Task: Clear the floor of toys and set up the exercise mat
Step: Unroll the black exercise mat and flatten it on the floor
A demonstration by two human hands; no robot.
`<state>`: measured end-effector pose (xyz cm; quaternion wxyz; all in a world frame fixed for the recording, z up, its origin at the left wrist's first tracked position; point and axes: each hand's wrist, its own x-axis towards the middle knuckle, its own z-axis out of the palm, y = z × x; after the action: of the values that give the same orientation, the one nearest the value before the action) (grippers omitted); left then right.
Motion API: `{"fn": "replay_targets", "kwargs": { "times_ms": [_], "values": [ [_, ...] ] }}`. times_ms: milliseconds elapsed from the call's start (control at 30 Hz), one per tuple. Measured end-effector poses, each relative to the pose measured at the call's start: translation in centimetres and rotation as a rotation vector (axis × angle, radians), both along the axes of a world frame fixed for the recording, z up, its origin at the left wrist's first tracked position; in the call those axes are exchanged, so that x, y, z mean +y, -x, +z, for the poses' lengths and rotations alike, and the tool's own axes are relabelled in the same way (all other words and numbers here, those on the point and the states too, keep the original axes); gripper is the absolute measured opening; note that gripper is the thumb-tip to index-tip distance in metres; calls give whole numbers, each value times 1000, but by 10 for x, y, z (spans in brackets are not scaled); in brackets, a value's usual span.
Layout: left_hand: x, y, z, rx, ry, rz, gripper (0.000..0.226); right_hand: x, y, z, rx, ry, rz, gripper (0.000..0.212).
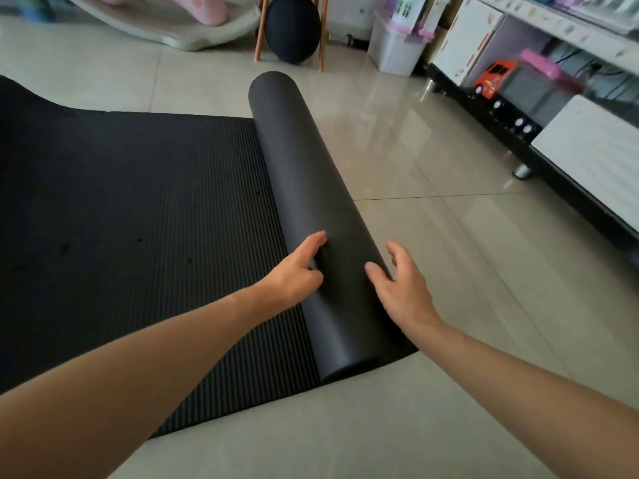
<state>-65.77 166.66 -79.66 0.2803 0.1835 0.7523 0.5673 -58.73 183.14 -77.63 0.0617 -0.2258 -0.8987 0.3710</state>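
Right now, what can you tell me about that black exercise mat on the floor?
The black foam exercise mat is partly unrolled on the glossy beige tiled floor. Its flat part shows fine ribs and lies to the left; the rest is a smooth roll on its right. The left hand rests on the roll with its fingers curled against it, and the right hand touches it with fingers spread.

The tiled floor (pixel 432 426) carries a black mat (pixel 138 219), half unrolled, its roll (pixel 304 188) lying mid-floor. At the far edge stand a ball (pixel 292 27), a bin (pixel 394 50) and a slide (pixel 166 25).
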Motion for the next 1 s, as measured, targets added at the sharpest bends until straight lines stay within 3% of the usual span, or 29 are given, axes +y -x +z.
{"fn": "replay_targets", "kwargs": {
  "times_ms": [67,167,267,367,467,567,667,900,1000],
  "values": [
    [10,0,1,-37,-92,35,80,-6,2,1,35,-99,60,66],
    [18,-5,-3,28,-138,182,71,-7,5,-4,-161,-235,137,93],
    [13,-18,-16,284,63,251,56,6,8,-7,-244,-94,132,108],
    [-6,-37,-38,474,439,4,50,22,8,-6,-224,124,94,104],
    [-29,-55,-61,458,879,-346,81,34,8,-5,-325,291,55,114],
    [-48,-69,-79,436,1048,-554,105,42,12,-4,-448,317,72,128],
    [-61,-76,-84,542,1141,-658,111,38,16,-1,-519,268,134,139],
    [-62,-82,-64,565,1142,-585,78,23,21,-3,-435,177,162,124],
    [-74,-75,-53,612,1116,-525,49,17,18,-2,-382,215,172,117]
  ]
}}
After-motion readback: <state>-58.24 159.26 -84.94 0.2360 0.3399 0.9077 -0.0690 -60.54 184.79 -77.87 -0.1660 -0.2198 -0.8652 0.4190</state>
